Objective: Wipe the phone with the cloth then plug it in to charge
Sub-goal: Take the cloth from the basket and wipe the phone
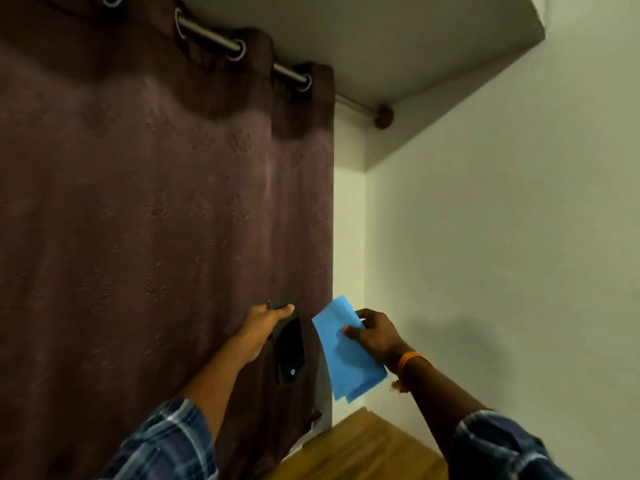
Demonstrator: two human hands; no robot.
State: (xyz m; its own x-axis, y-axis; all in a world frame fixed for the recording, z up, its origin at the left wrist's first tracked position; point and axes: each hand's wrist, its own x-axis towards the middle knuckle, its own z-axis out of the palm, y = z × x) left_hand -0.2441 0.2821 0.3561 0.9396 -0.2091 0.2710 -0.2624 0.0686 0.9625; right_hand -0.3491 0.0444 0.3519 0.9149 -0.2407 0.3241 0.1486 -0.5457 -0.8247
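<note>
A black phone (289, 351) is held upright in front of the curtain, its dark screen facing me, with my left hand (261, 329) gripping its top end and left edge. To its right, a folded blue cloth (349, 368) hangs from my right hand (375, 336), which pinches its upper right side. A small gap separates the cloth from the phone. No charger or cable can be seen.
A dark maroon curtain (156, 220) on a metal rod (214, 36) fills the left. A pale wall (502, 254) stands at the right. Below the hands is a wooden surface (360, 448), with a white object (317, 427) at the curtain's foot.
</note>
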